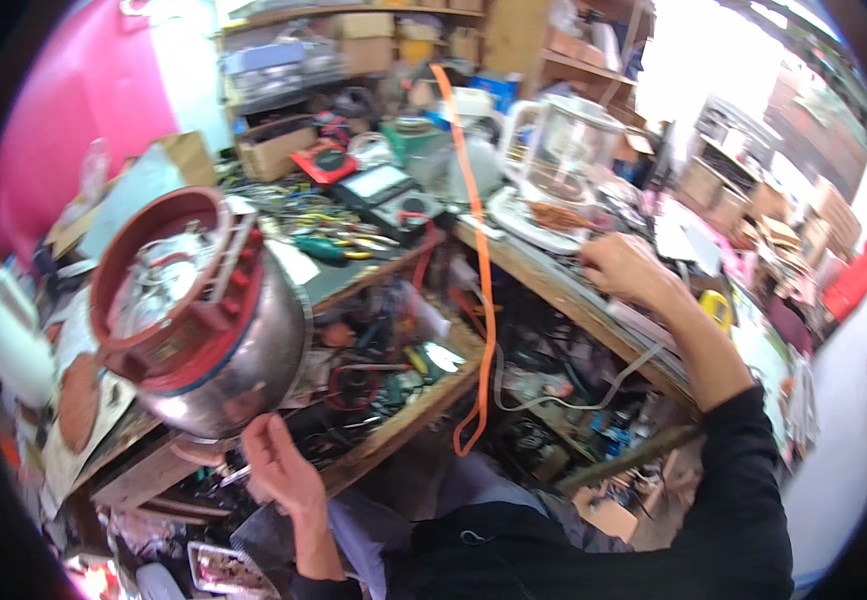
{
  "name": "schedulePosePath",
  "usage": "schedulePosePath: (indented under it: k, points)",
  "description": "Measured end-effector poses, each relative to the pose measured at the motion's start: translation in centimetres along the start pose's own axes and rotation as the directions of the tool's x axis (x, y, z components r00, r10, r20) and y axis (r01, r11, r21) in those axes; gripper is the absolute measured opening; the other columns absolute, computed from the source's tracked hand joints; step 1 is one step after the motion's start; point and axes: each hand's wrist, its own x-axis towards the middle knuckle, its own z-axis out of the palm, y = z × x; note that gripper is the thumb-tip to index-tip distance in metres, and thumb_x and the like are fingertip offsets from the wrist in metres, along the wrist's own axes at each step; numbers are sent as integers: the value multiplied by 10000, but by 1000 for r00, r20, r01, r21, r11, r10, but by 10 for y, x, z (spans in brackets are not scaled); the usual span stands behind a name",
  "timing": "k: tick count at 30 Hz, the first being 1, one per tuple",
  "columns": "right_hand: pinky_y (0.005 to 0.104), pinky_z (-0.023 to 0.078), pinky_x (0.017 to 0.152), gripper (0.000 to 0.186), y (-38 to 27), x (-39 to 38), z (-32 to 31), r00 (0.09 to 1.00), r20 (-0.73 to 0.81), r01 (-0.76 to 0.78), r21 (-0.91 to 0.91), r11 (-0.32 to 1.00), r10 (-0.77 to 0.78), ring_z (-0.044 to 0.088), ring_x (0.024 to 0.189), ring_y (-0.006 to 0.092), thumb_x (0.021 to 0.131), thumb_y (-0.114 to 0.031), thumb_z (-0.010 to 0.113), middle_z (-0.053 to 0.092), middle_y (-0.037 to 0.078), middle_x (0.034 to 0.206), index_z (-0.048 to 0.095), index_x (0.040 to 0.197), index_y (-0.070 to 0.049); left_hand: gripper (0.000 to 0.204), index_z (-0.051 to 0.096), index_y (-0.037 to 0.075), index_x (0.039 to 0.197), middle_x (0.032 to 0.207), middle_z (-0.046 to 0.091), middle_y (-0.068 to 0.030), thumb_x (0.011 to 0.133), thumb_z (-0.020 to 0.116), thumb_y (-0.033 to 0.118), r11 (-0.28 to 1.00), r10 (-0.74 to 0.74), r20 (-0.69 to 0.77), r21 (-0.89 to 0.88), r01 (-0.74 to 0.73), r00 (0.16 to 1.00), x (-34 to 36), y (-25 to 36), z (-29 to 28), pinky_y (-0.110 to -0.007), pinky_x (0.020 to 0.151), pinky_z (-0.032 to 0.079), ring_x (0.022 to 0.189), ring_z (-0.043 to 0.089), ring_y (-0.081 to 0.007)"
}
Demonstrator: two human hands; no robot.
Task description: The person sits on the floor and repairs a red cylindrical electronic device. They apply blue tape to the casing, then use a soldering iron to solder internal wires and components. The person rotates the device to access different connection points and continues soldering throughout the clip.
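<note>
An upturned appliance with a steel body (243,365) and a reddish-brown plastic base (118,345) sits tilted on the left of the bench, with wires (168,265) showing inside the base. My left hand (281,468) is at the lower edge of the steel body, its fingers bent together; a thin shiny piece lies beside them, too blurred to name. Over the right bench, my right hand (631,268) is closed with its fingers curled down. Whatever it holds is hidden. Just beyond it is a white round base (528,222) with brown bits on it, near a clear jug (571,150).
An orange strap (478,215) hangs down the middle, ahead of my lap. Pliers and screwdrivers (328,245) lie beside a dark multimeter (388,195). Below is an open drawer (403,420) of tools. A white cord (593,402) loops under the right bench edge.
</note>
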Motion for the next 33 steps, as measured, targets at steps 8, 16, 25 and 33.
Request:
schedulePosePath:
  k: [8,16,25,33]
  points:
    - [496,561,749,147,-36,-7,-30,970,-146,194,-13,981,-194,699,839,383,835,-163,650,704,175,846,715,898,-47,155,598,-13,1118,1024,641,-55,1087,553,132,984,23,-244,-164,-65,970,21,0,-19,-259,878,507,930,598,-105]
    - [490,554,678,133,-131,31,-69,854,-195,498,34,866,-483,692,770,354,849,-167,691,660,132,809,642,847,-44,138,576,-5,1102,988,609,-42,1091,536,126,994,8,-201,-104,-30,979,12,5,-16,-275,900,504,928,586,-115]
    - [477,545,862,295,-234,168,-8,825,-363,529,227,818,-433,671,969,359,912,-310,688,668,148,979,694,1102,-84,134,564,-20,1113,1014,619,-78,1085,520,103,1000,15,-39,19,-14,999,10,10,-9,-307,878,543,969,629,-149]
    - [499,567,855,301,-298,226,1,912,-108,409,247,878,-395,712,997,410,768,-189,703,734,239,997,705,1021,-24,108,565,-29,1116,1067,649,-115,1072,515,56,997,50,-29,66,-48,998,9,14,-10,-293,792,591,958,680,-159]
